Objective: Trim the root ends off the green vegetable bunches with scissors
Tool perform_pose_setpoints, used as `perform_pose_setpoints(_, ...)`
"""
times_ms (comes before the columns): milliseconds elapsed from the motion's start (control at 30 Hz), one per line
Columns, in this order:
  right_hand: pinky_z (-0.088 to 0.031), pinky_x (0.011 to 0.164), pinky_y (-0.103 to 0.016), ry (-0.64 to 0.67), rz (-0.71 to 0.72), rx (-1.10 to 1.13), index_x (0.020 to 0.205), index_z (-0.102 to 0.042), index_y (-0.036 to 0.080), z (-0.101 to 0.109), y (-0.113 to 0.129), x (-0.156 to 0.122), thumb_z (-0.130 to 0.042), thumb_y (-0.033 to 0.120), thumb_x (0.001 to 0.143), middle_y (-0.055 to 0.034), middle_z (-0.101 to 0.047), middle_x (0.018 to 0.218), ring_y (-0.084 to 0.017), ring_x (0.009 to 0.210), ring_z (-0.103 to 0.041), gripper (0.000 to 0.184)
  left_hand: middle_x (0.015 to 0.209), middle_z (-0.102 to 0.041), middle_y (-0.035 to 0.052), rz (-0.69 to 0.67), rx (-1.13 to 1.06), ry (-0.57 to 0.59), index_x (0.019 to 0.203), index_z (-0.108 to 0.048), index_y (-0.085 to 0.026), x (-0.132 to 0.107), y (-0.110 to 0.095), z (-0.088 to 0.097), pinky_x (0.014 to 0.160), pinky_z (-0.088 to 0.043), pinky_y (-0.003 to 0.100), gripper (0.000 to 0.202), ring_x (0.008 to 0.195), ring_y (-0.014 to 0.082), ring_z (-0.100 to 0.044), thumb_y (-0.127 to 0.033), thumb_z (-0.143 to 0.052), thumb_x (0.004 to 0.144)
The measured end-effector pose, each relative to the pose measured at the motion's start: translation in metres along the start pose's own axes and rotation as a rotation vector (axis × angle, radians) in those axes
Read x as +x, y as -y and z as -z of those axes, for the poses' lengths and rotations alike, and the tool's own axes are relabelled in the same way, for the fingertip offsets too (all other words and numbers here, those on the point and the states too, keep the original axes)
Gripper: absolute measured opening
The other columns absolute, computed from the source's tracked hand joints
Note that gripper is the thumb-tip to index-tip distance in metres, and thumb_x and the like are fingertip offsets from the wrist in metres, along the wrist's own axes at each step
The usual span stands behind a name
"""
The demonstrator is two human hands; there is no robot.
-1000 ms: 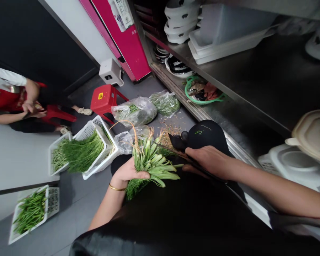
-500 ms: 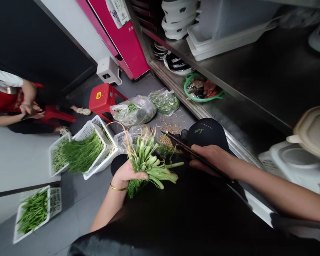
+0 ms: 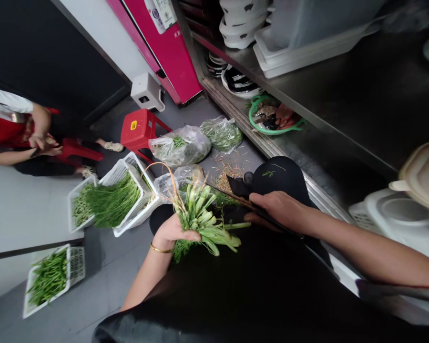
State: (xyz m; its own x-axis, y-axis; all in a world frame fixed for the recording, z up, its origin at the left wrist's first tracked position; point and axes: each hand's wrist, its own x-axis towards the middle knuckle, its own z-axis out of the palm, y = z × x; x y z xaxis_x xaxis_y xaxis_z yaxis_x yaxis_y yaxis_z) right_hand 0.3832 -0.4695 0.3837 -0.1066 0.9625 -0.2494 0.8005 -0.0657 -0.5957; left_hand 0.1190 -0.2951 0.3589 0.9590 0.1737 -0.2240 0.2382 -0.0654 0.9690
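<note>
- Head view: a kitchen with a grey floor [image 3: 109, 259], a steel shelf [image 3: 329, 114] on the right, a red stool [image 3: 134, 129] and, far left, a seated person in a red apron [image 3: 5, 129].
- Ahead lie a bag [image 3: 196, 150] of greens, a white basket [image 3: 138, 219] heaped with feathery greens, and dry scraps [image 3: 229, 175].
- The bunch [image 3: 203, 221] is in front of the lap, roots away from the body, stem ends fanned rightward, leaves hanging beneath.
- The left hand [image 3: 173, 230] is closed around it, thumb laid across the stems.
- The right hand [image 3: 280, 208] is wrapped around a dark knife [image 3: 238, 198]; some of its fingers are hidden.
- The blade points toward the roots, just beside them; whether it touches cannot be told.
- Good handling, in my judgement: keep the stems squeezed firmly, work the edge away from the left thumb, take the long orange root [image 3: 174, 185] separately, and use short, light strokes.
</note>
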Motion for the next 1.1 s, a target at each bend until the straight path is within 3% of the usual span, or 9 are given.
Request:
perform_pose_setpoints(133, -0.023, 0.053, -0.026, -0.091, -0.023, 0.013, 0.077, -0.041, 0.022, 0.007, -0.009, -0.012, -0.039, 0.047, 0.091, 0.0001, -0.056, 0.062, -0.015, 0.056, -0.055, 0.029, 0.083, -0.072, 0.0095, 0.010, 0.011, 0.017, 0.090, -0.071, -0.016, 0.001, 0.001, 0.000, 0.080, -0.053, 0.035, 0.041, 0.078, 0.0233, -0.067, -0.047, -0.076, 0.065)
perform_pose_setpoints(367, -0.027, 0.054, -0.025, 0.094, 0.090, 0.029, 0.081, -0.045, 0.022, 0.031, 0.003, -0.018, -0.041, 0.047, 0.091, -0.0009, -0.059, 0.067, -0.014, 0.056, -0.052, 0.027, 0.089, -0.072, 0.0110, -0.038, 0.017, 0.056, 0.093, -0.071, -0.015, 0.005, -0.005, 0.000, 0.080, -0.052, 0.034, 0.039, 0.080, 0.0239, -0.066, -0.044, -0.074, 0.068)
perform_pose_setpoints(533, -0.027, 0.054, -0.026, 0.097, 0.096, -0.021, 0.082, -0.045, 0.021, 0.029, 0.007, -0.006, -0.041, 0.046, 0.091, -0.0013, -0.060, 0.068, -0.015, 0.057, -0.054, 0.027, 0.088, -0.072, 0.0109, -0.008, 0.050, 0.099, 0.096, -0.070, -0.012, 0.007, -0.010, -0.003, 0.077, -0.052, 0.033, 0.044, 0.084, 0.0256, -0.065, -0.048, -0.070, 0.071)
perform_pose_setpoints(800, -0.029, 0.055, -0.025, 0.097, 0.113, 0.021, 0.082, -0.045, 0.022, 0.030, 0.006, -0.008, -0.041, 0.045, 0.091, -0.0014, -0.060, 0.070, -0.015, 0.058, -0.053, 0.025, 0.090, -0.072, 0.0119, -0.072, 0.069, 0.182, 0.099, -0.071, -0.009, 0.009, -0.009, -0.001, 0.077, -0.052, 0.033, 0.043, 0.083, 0.0259, -0.066, -0.045, -0.069, 0.074)
perform_pose_setpoints(1000, -0.028, 0.054, -0.025, 0.089, 0.107, 0.040, 0.080, -0.045, 0.022, 0.026, 0.000, -0.011, -0.041, 0.050, 0.090, -0.0004, -0.057, 0.064, -0.014, 0.055, -0.050, 0.030, 0.095, -0.071, 0.0118, -0.114, 0.058, 0.077, 0.102, -0.070, -0.011, 0.009, -0.002, -0.002, 0.085, -0.051, 0.036, 0.046, 0.090, 0.0267, -0.065, -0.046, -0.070, 0.073)
perform_pose_setpoints(1100, -0.026, 0.053, -0.025, 0.052, 0.120, 0.067, 0.079, -0.045, 0.021, 0.022, -0.002, -0.011, -0.040, 0.052, 0.090, -0.0002, -0.054, 0.063, -0.013, 0.054, -0.048, 0.033, 0.099, -0.071, 0.0119, -0.104, 0.082, 0.078, 0.104, -0.070, -0.014, 0.009, 0.000, -0.002, 0.087, -0.050, 0.036, 0.046, 0.092, 0.0258, -0.064, -0.047, -0.070, 0.072)
